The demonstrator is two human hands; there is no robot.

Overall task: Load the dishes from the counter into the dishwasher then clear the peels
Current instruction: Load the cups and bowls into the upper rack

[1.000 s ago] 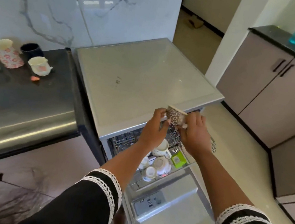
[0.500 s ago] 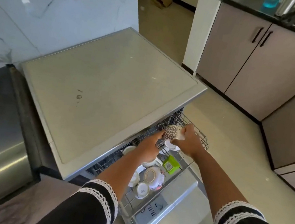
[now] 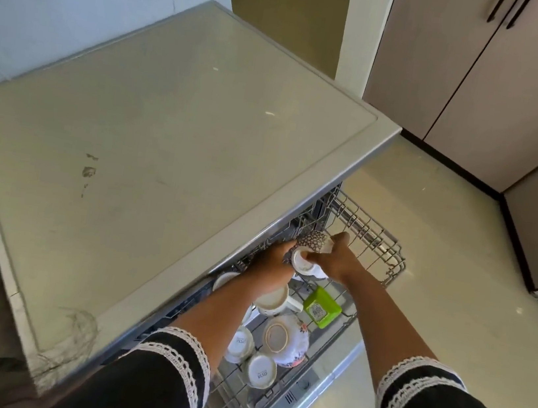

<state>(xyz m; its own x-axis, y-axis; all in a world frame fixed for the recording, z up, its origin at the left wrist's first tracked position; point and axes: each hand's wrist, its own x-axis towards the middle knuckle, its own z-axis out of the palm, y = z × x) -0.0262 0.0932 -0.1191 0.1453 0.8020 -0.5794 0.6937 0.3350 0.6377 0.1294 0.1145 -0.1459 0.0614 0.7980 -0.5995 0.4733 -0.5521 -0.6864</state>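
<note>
Patterned cup [image 3: 311, 241] lowered and tipped into rack [image 3: 381, 245], both hands [image 3: 339, 260] gripping it, upturned cups nearby

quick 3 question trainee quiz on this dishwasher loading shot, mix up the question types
1. True or false: both hands grip the patterned cup over the pulled-out rack.
2. Multiple choice: the green container lies (a) on the dishwasher top, (b) in the rack, (c) on the floor.
3. Fill in: the white cups nearest the camera stand with their ___ facing up.

Key
1. True: the left hand and the right hand both hold it.
2. b
3. bases
</note>
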